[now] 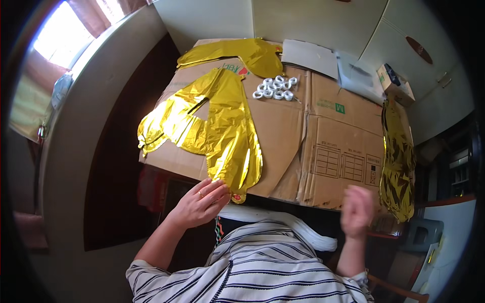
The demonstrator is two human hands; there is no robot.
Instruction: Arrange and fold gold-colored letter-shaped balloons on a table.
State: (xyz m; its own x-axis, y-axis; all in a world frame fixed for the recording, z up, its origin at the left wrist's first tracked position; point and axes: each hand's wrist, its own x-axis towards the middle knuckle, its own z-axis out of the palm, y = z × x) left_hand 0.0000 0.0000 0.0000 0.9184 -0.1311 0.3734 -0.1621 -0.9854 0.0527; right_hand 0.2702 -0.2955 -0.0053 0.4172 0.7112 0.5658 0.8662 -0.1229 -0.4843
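Rested the left hand, loosely extended, against a gold foil balloon; held the blurred right hand loosely curled near the cardboard; could not tell either grip.

Gold foil balloon: shiny, flat, creased, narrow opening; lies on cardboard, end at near edge.

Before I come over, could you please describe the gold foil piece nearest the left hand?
Start with the large brown cardboard. On its left half, the gold foil piece runs to the near edge, by the left hand. Unlike the far gold piece and the right-edge gold piece, it shows an opening framing bare cardboard.
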